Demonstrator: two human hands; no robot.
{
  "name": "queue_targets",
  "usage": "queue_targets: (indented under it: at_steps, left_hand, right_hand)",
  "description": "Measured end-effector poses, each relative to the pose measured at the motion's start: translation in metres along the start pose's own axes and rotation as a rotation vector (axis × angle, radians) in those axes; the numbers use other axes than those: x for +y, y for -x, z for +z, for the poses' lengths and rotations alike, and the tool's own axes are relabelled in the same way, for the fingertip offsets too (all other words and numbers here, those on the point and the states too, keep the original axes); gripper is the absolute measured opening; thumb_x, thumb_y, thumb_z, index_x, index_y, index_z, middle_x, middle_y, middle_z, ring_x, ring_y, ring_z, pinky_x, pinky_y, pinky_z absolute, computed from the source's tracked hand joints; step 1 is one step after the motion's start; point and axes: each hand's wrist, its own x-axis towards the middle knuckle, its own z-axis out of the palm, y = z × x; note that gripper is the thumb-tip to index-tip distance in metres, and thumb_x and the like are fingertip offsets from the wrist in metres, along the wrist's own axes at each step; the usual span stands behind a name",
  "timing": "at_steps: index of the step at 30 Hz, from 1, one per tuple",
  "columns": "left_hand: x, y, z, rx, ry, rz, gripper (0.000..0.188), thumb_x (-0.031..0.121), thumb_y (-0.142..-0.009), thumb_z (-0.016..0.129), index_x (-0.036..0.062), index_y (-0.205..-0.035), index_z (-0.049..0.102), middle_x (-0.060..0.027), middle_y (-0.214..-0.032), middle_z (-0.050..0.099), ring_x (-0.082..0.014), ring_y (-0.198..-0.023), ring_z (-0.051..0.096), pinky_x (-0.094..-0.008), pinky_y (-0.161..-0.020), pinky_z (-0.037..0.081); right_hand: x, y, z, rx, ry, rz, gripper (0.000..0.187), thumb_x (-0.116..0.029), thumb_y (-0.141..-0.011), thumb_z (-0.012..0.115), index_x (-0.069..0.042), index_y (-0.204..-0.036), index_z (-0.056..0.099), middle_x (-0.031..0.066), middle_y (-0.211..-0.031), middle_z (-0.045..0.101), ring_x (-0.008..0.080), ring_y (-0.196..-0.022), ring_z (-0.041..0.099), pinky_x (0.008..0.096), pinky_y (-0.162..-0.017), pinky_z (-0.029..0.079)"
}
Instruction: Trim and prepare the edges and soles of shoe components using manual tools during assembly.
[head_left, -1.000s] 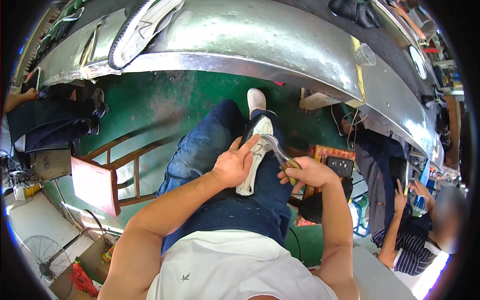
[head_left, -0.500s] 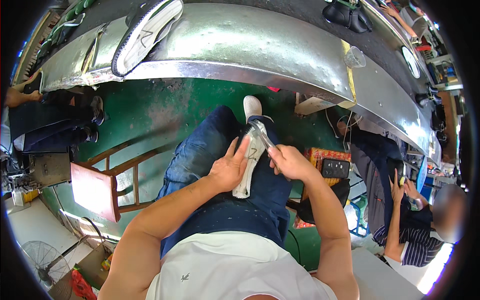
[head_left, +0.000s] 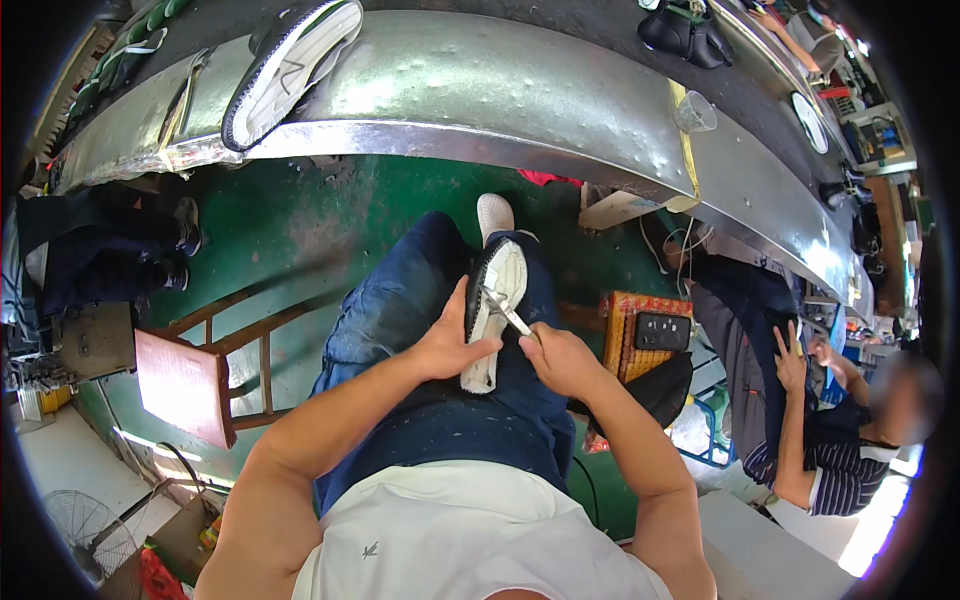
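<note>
Across my thighs lies a shoe upper (head_left: 507,270), its whitish underside turned up and its dark edge along the left. My left hand (head_left: 445,338) grips it from the left, the thumb laid over its narrower near part. In my right hand (head_left: 562,358) is a metal tool (head_left: 512,314) that looks like pincers. Its head rests on or just over the middle of the underside; I cannot tell whether it bites on anything. The fingers wrapped round its handle are partly hidden.
A metal-edged bench (head_left: 430,90) curves across ahead, bearing another upturned shoe (head_left: 290,75) and a plastic cup (head_left: 695,112). A wooden stool (head_left: 185,385) is at left. A black phone-like object (head_left: 662,332) lies on a woven seat (head_left: 620,345) at right. A co-worker (head_left: 830,440) sits far right.
The tool's head has moved from the shoe's far end back to its middle, my right hand drawing slightly nearer. My left hand has shifted down, its thumb now across the shoe, which has tilted.
</note>
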Motion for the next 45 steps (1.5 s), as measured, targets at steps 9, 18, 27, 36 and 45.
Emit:
queue_targets:
  at_steps: [9,18,27,36,45]
  left_hand:
    - [-0.034,0.013,0.015,-0.234,0.564,0.099,0.111,0.015,-0.094,0.069,0.0095,-0.162,-0.019,-0.0233,-0.167,0.013,-0.0294,-0.153,0.021,-0.0331,-0.123,0.02]
    - [0.021,0.032,-0.006,0.006,-0.237,-0.115,0.112,0.031,-0.083,0.079,0.0053,-0.164,0.006,-0.0289,-0.154,0.04,-0.0395,-0.142,0.044,-0.0386,-0.121,0.032]
    - [0.034,0.046,-0.02,0.096,-0.43,0.111,0.066,0.031,-0.087,0.067,-0.0156,-0.132,0.055,-0.0275,-0.086,0.071,-0.0446,-0.079,0.071,-0.049,-0.079,0.057]
    - [0.008,0.046,-0.01,0.163,-0.351,0.207,0.05,0.025,-0.092,0.061,-0.0159,-0.122,0.061,-0.0285,-0.086,0.07,-0.0418,-0.078,0.071,-0.0482,-0.077,0.058]
    - [-0.017,0.044,0.019,0.273,-0.09,0.148,0.056,0.03,-0.103,0.051,-0.0129,-0.139,0.049,-0.0324,-0.123,0.062,-0.0412,-0.118,0.061,-0.0428,-0.102,0.048]
  right_hand:
    - [-0.029,0.022,0.005,0.15,-0.443,-0.105,0.042,-0.035,-0.107,0.049,0.005,-0.119,0.056,0.0211,-0.084,0.067,0.0424,-0.082,0.067,0.047,-0.075,0.052]
    - [-0.016,0.039,-0.021,-0.205,-0.404,0.147,0.025,-0.025,-0.099,0.06,-0.001,-0.107,0.061,0.0189,-0.08,0.066,0.0368,-0.075,0.064,0.0433,-0.071,0.051]
    - [-0.012,0.046,-0.007,-0.007,-0.097,-0.166,0.05,-0.025,-0.098,0.061,0.01,-0.133,0.054,0.0293,-0.113,0.066,0.0457,-0.103,0.065,0.0466,-0.086,0.053]
    - [-0.02,0.038,-0.007,-0.019,-0.084,-0.195,0.044,-0.024,-0.096,0.065,0.007,-0.126,0.057,0.0266,-0.108,0.067,0.0434,-0.102,0.066,0.0487,-0.086,0.053]
    - [-0.041,0.02,-0.034,-0.112,0.167,-0.09,0.041,-0.037,-0.103,0.055,0.004,-0.095,0.059,0.0243,-0.087,0.069,0.0444,-0.081,0.068,0.0524,-0.076,0.053]
